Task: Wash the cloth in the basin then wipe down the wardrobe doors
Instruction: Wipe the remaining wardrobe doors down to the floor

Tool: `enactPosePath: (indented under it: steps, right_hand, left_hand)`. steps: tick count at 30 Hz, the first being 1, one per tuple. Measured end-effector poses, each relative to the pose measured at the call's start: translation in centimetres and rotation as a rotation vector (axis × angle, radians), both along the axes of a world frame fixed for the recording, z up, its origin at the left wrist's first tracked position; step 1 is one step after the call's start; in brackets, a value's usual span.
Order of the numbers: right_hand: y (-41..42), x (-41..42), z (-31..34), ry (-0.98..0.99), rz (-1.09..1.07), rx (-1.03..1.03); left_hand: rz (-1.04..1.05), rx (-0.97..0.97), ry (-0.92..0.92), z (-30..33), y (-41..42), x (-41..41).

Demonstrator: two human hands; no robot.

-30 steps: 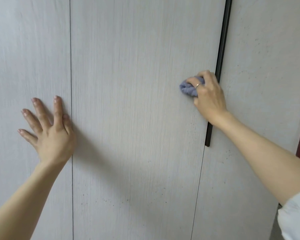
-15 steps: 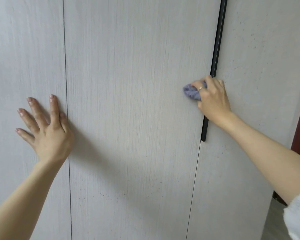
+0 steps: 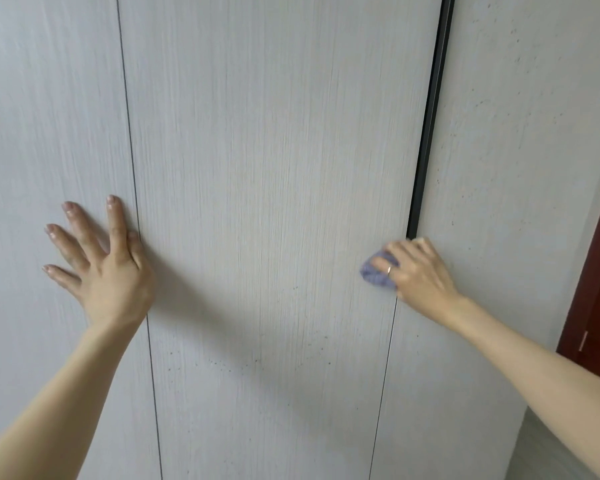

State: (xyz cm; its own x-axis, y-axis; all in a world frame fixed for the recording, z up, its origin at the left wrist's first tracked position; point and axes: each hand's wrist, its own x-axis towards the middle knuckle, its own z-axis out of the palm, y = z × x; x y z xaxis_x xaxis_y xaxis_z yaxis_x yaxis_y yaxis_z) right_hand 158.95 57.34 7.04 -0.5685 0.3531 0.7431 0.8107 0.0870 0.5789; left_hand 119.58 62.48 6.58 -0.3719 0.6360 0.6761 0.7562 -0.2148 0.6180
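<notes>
The small bunched lilac-blue cloth point(image 3: 374, 276) lies under the curled, ringed fingers point(image 3: 383, 263) of the right hand point(image 3: 418, 273), which grips it against the pale wood-grain wardrobe door point(image 3: 264, 202) just below the black vertical handle strip point(image 3: 430, 116), while the left hand point(image 3: 106, 265) rests flat, fingers spread, across the left door seam point(image 3: 129, 116).

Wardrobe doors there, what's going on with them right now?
A person is wiping the pale wood-grain wardrobe doors. The right hand presses a bunched blue-grey cloth against the middle door, just below the long black vertical handle. The left hand rests flat with spread fingers on the left door, beside the seam.
</notes>
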Motion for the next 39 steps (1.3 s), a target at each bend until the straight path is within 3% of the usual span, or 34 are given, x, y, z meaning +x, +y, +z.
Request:
enactPosePath:
  steps: [4, 8, 10, 12, 14, 16, 20, 23, 25, 27, 29, 30, 36, 39]
  right_hand:
    - [0.8, -1.3, 2.7, 0.328, 0.028, 0.178]
    - [0.9, -1.4, -4.7, 0.401, 0.136, 0.118]
    - [0.2, -1.1, -9.9, 0.330, 0.138, -0.046]
    - [-0.4, -1.0, -13.6, 0.122, 0.084, -0.210]
    - [-0.7, -0.6, -13.9, -0.056, 0.081, -0.308]
    - [-0.5, -0.6, -12.1, -0.060, 0.106, -0.284]
    - [0.7, -1.1, -6.3, 0.565, 0.158, -0.051]
    - [1.5, -2.8, -6.7, 0.700, 0.153, 0.014]
    - [1.5, -3.9, -10.3, 0.640, 0.124, -0.140]
    - [0.3, -4.9, -14.9, 0.341, 0.115, -0.323]
    - [0.0, -4.8, -16.9, 0.017, 0.156, -0.373]
    - [0.2, -4.5, -16.6, 0.003, 0.165, -0.349]
    - [2.7, -7.1, -7.0, 0.685, 0.294, -0.001]
    - [3.3, -8.9, -8.2, 0.645, 0.316, -0.056]
  left_hand:
    - [-0.003, -0.006, 0.001, -0.8, -0.1, 0.0]
    - [0.004, 0.021, 0.013, -1.1, 0.1, 0.1]
    - [0.004, 0.027, 0.020, -1.4, 0.1, 0.1]
    - [0.010, 0.022, 0.026, -2.1, 0.3, 0.1]
    - [0.015, 0.017, 0.030, -2.8, 0.4, 0.1]
    - [0.017, 0.012, 0.022, -3.3, 0.5, 0.1]
    - [0.014, 0.024, 0.006, -3.6, 0.4, 0.4]
    - [0.019, 0.028, 0.009, -4.2, 0.3, 0.5]
    - [0.019, 0.025, 0.032, -4.7, 0.3, 0.3]
    - [0.012, 0.013, 0.054, -5.4, 0.3, 0.0]
    - [0.013, 0.017, 0.067, -5.7, 0.4, -0.2]
    - [0.014, 0.020, 0.073, -5.8, 0.5, -0.2]
    - [0.018, 0.035, 0.085, -6.4, 0.8, -0.5]
    - [0.027, 0.034, 0.099, -6.5, 0.9, -0.6]
